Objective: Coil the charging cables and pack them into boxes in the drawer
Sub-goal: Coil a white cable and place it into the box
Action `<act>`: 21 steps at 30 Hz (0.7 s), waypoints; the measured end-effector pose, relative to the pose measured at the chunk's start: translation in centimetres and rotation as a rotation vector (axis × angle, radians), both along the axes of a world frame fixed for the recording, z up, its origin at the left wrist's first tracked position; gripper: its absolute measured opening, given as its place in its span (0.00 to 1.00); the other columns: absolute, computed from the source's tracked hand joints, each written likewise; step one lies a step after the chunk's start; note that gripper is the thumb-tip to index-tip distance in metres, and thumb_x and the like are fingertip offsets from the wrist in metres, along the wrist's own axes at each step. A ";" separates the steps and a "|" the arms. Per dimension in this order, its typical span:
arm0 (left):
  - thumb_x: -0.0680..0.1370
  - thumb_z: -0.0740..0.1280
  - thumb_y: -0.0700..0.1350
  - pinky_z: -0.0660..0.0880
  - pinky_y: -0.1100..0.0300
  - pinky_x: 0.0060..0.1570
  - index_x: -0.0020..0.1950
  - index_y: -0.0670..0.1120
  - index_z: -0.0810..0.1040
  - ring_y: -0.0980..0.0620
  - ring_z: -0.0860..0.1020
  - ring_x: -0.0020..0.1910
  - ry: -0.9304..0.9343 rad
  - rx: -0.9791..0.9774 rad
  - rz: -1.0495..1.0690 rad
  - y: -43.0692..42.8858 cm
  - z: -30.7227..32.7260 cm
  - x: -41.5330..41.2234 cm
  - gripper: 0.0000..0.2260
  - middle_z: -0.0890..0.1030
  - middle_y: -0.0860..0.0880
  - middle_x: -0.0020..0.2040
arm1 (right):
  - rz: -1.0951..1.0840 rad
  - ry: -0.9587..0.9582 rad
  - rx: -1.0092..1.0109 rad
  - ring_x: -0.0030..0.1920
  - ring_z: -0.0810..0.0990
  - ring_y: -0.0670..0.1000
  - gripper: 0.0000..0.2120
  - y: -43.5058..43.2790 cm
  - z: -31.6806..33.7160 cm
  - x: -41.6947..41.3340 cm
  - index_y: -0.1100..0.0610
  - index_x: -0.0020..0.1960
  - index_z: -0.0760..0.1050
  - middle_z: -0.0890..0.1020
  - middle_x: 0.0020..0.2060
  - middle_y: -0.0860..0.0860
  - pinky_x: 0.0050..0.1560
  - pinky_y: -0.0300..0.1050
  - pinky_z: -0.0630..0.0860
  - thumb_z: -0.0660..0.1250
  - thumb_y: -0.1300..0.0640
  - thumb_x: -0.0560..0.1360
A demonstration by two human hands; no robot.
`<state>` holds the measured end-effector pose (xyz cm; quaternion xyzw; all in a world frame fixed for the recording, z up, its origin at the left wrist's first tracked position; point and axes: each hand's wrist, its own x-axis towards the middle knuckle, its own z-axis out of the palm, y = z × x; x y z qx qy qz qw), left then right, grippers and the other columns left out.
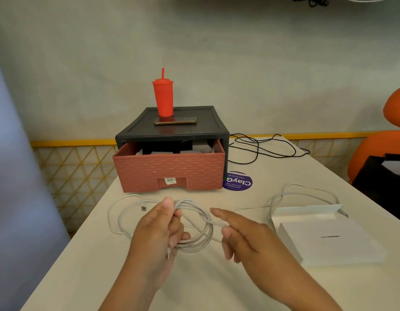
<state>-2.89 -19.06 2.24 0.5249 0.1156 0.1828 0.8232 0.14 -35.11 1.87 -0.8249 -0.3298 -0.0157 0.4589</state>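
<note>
Coiling stood partway: the left hand (158, 227) gripped loops of white cable (194, 221) above the table (194, 283), the right hand (246, 239) loose-fingered beside them; a second white cable (307, 191), a black cable (262, 149) and the boxing remained.

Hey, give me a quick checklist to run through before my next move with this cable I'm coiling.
1. Coil secure: ok, the left hand grips the white cable coil.
2. Tail wound in: not ok, the USB plug and slack lie on the table.
3. Grip of the right hand on the strand: cannot tell, blurred.
4. Drawer open: ok, pulled out.
5. White box open for the coil: cannot tell.
</note>
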 end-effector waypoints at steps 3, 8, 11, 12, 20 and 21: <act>0.72 0.60 0.51 0.69 0.60 0.34 0.33 0.42 0.72 0.57 0.60 0.17 -0.030 -0.261 -0.244 -0.8 1.2 -1.2 0.14 0.59 0.52 0.20 | -0.050 -0.006 0.149 0.44 0.77 0.37 0.13 0.0 -0.3 1.0 0.32 0.50 0.72 0.79 0.41 0.33 0.46 0.27 0.69 0.59 0.51 0.76; 0.72 0.59 0.50 0.70 0.56 0.38 0.31 0.42 0.72 0.52 0.64 0.19 -0.036 -0.346 -0.312 -2.1 0.6 -1.3 0.14 0.61 0.49 0.22 | -0.053 0.191 0.298 0.47 0.74 0.38 0.16 1.0 -1.5 0.6 0.26 0.44 0.76 0.76 0.45 0.43 0.50 0.29 0.69 0.61 0.50 0.71; 0.73 0.59 0.50 0.74 0.60 0.30 0.31 0.43 0.71 0.52 0.66 0.21 -0.062 -0.393 -0.349 -2.4 -0.1 -0.8 0.15 0.65 0.47 0.24 | -0.001 0.511 0.544 0.41 0.79 0.42 0.16 1.5 -1.8 -0.3 0.34 0.42 0.81 0.83 0.39 0.45 0.47 0.37 0.74 0.62 0.55 0.73; 0.73 0.59 0.50 0.73 0.60 0.29 0.31 0.43 0.70 0.52 0.67 0.22 -0.067 -0.391 -0.358 -2.6 -0.3 -0.7 0.14 0.66 0.46 0.25 | -0.016 0.595 0.599 0.40 0.80 0.44 0.17 1.6 -2.0 -0.5 0.38 0.42 0.82 0.83 0.37 0.47 0.46 0.40 0.76 0.62 0.58 0.76; 0.76 0.65 0.41 0.76 0.64 0.39 0.37 0.46 0.79 0.57 0.76 0.33 0.065 0.315 -0.153 -3.4 -2.1 0.5 0.09 0.80 0.51 0.32 | -0.216 0.605 0.682 0.29 0.76 0.46 0.09 -0.8 -1.6 0.6 0.56 0.52 0.76 0.78 0.30 0.50 0.31 0.39 0.75 0.58 0.64 0.78; 0.76 0.65 0.40 0.75 0.64 0.40 0.40 0.47 0.80 0.58 0.77 0.35 0.076 0.358 -0.151 -3.5 -2.1 0.6 0.07 0.81 0.52 0.34 | -0.224 0.595 0.651 0.30 0.76 0.46 0.08 -1.2 -1.5 0.7 0.57 0.52 0.76 0.78 0.30 0.50 0.32 0.39 0.76 0.59 0.64 0.78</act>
